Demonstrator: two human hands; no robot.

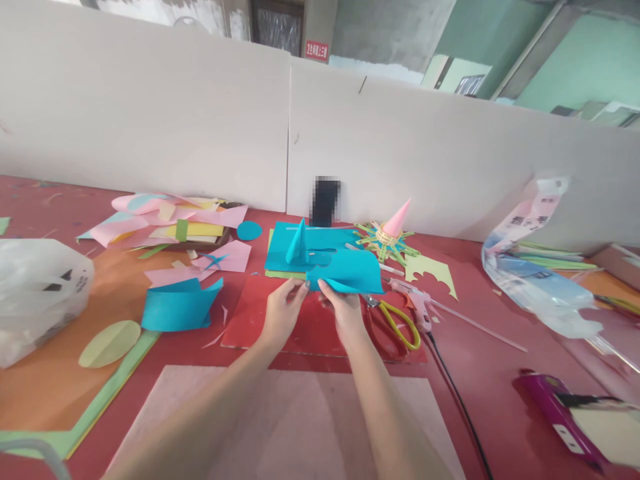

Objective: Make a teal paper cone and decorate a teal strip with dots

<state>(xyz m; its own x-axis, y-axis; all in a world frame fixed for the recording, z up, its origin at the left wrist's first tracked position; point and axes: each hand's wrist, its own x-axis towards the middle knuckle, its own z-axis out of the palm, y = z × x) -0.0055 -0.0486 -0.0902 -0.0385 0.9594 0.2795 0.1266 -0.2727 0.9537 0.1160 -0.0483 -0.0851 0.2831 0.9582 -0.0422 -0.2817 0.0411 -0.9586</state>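
Note:
A curved blue paper sheet [350,272] with cut-out edges is in my hands above a red board [255,317]. My right hand [344,310] pinches its lower edge, thumb on top. At its left corner, the fingers of my left hand [285,310] are closed on the paper. Just behind stands a blue paper cone [298,245] on stacked blue sheets [277,250]. Yellow-handled scissors [400,327] lie right of my right hand, their blades partly hidden. Beside them is a pink glue gun [419,303] with a clear glue stick.
A pink cone [399,220] tops a green-and-blue paper star at the back. Paper scraps [170,220] pile up at left, near a bent blue strip [175,307] and a white plastic bag [40,293]. A black cord [457,400] and purple power strip [555,413] lie right.

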